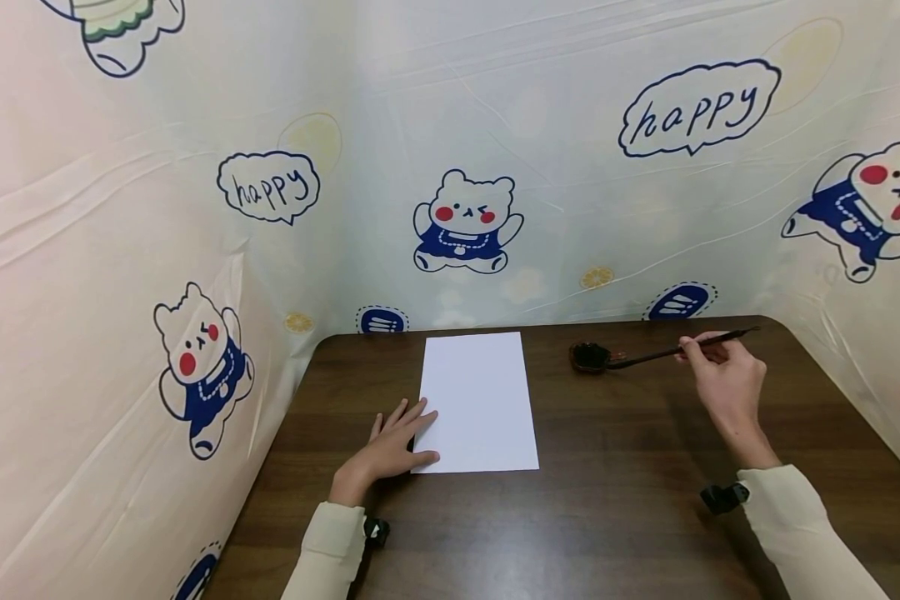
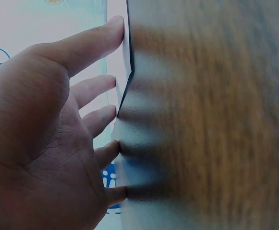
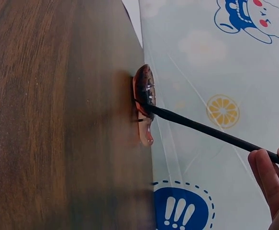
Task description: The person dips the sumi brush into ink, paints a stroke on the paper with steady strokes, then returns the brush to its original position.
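Note:
A sheet of white paper (image 1: 480,400) lies on the brown table. My left hand (image 1: 392,443) rests with spread fingers on its left edge; in the left wrist view the thumb and nearer fingertips touch the paper, while other fingertips meet the table. My right hand (image 1: 731,383) pinches a dark writing brush (image 1: 648,357) by its handle, between thumb and fingers. The brush slants down to the left, its tip in a small dark ink dish (image 1: 589,357) with a reddish-brown rim. From the right wrist view, the dish (image 3: 145,91) hides the bristles.
The wooden table (image 1: 615,517) ends at a pale cloth backdrop (image 1: 570,217) printed with cartoon bears and "happy" bubbles, which also hangs at both sides. The ink dish stands right of the paper, close to the table's far edge.

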Action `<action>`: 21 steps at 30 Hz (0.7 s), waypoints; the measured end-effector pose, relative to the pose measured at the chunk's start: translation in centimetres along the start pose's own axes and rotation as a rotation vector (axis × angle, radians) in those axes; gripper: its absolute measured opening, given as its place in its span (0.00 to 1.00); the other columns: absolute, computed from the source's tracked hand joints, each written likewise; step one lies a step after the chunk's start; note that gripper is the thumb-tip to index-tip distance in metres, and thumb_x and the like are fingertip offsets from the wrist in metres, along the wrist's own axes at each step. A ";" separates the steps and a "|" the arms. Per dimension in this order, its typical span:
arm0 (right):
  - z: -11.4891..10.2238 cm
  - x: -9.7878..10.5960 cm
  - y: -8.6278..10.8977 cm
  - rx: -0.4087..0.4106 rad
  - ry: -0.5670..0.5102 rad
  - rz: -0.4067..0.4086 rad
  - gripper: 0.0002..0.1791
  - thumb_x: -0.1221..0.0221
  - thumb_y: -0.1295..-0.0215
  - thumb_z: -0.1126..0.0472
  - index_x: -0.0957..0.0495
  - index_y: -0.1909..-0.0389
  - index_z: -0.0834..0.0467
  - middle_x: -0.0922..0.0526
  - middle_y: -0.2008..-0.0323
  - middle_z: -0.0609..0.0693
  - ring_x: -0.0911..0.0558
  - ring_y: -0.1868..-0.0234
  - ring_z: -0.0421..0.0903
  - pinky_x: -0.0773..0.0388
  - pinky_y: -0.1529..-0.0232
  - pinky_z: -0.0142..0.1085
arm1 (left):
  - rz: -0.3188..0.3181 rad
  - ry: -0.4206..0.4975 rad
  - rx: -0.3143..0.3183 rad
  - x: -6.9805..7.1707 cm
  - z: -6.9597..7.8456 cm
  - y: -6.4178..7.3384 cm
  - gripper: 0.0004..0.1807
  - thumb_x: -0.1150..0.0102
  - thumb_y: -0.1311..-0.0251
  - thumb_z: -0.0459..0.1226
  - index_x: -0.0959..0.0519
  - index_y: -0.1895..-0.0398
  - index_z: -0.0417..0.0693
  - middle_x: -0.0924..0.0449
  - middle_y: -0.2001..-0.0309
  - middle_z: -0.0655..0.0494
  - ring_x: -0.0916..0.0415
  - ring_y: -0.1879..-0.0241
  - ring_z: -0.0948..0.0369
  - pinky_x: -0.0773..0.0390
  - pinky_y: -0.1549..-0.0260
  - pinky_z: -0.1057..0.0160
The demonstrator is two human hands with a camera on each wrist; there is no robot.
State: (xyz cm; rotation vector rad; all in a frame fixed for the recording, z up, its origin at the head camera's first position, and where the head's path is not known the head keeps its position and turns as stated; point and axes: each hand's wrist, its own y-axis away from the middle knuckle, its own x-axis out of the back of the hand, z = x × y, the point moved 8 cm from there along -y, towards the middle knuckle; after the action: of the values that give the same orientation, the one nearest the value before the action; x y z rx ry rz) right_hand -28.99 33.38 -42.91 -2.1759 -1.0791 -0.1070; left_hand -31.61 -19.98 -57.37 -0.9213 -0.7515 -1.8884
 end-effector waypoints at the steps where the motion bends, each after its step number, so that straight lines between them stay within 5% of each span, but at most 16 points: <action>1: 0.0 0.0 0.0 -0.001 0.000 0.000 0.13 0.32 0.26 0.56 0.13 0.60 0.63 0.08 0.71 0.54 0.22 0.73 0.13 0.29 0.73 0.16 | 0.003 0.002 -0.006 0.0 0.1 0.0 0.46 0.34 0.35 0.64 0.37 0.16 0.65 0.54 0.12 0.60 0.67 0.12 0.45 0.72 0.22 0.26; 11: -0.8 0.6 -0.5 0.016 0.008 0.029 0.13 0.32 0.27 0.56 0.13 0.62 0.63 0.08 0.73 0.50 0.22 0.73 0.12 0.31 0.73 0.16 | 0.028 0.030 -0.038 0.4 0.6 0.4 0.46 0.35 0.36 0.67 0.34 0.17 0.64 0.50 0.12 0.54 0.64 0.13 0.40 0.72 0.24 0.22; 21: -0.3 0.4 -1.1 -0.011 -0.079 0.054 0.13 0.31 0.28 0.56 0.13 0.62 0.65 0.15 0.74 0.24 0.18 0.73 0.16 0.27 0.71 0.15 | 0.018 0.027 -0.036 0.6 1.0 0.5 0.48 0.36 0.37 0.69 0.35 0.17 0.64 0.51 0.12 0.53 0.64 0.13 0.39 0.72 0.24 0.22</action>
State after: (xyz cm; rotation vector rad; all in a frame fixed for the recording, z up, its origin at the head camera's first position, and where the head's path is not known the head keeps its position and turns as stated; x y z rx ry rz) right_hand -29.43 33.91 -41.93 -2.2340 -1.0648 -0.0025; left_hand -31.07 -19.67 -56.26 -0.9204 -0.6933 -1.9007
